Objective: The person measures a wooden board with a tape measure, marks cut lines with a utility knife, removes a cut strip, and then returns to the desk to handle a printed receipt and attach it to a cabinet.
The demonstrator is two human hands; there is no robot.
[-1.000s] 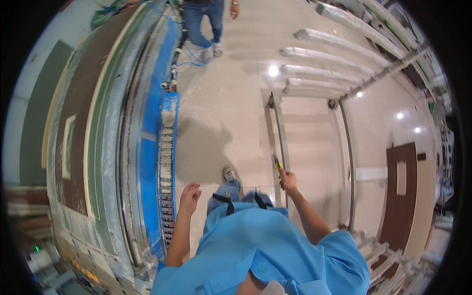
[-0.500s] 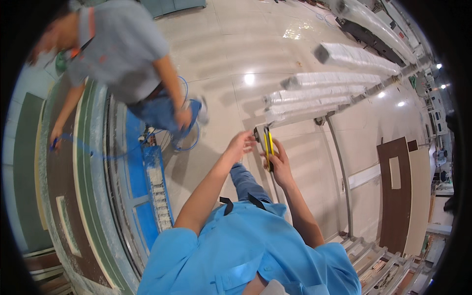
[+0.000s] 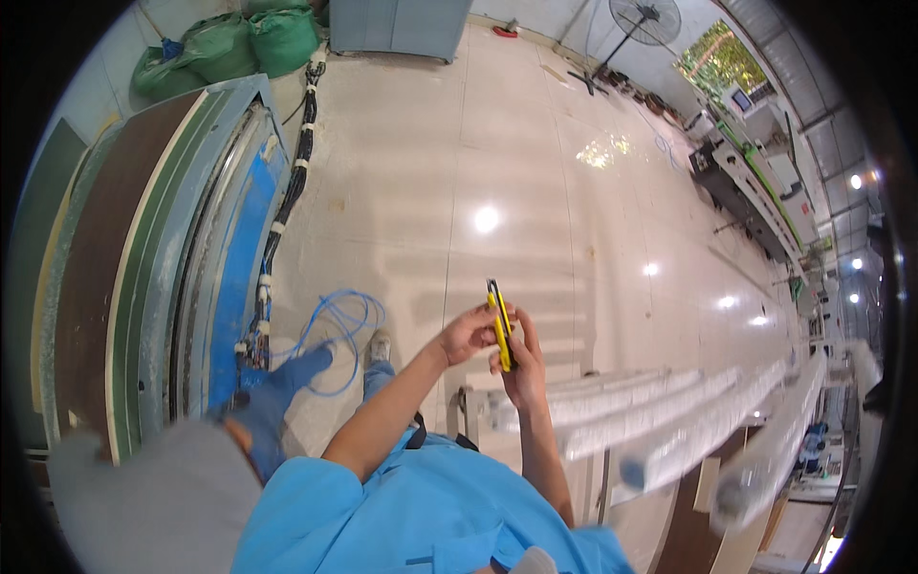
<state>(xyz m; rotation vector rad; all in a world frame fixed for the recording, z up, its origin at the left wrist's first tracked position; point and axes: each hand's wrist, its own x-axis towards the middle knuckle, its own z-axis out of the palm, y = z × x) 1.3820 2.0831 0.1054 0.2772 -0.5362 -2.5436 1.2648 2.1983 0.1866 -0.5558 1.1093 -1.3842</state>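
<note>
A yellow and black utility knife (image 3: 501, 335) stands nearly upright in front of my body, its narrow tip pointing away from me. My right hand (image 3: 524, 362) is closed round its lower part, with the thumb along the side. From the left, my left hand (image 3: 467, 335) meets the knife with curled fingers at its middle. Some of those fingertips are hidden behind the knife. How far any blade sticks out is too small to make out.
At the left stands a long machine (image 3: 158, 287) with stacked panels. A co-worker's grey shirt (image 3: 158, 497) is close at lower left. Blue hose (image 3: 330, 320) coils on the floor by my foot. Plastic-wrapped rolls (image 3: 631, 402) lie at right. A fan (image 3: 645, 19) stands far back.
My view has shifted forward over the floor; the wrapped rolls and the co-worker now sit lower in it. My left hand has come in from beside the knife to touch it.
</note>
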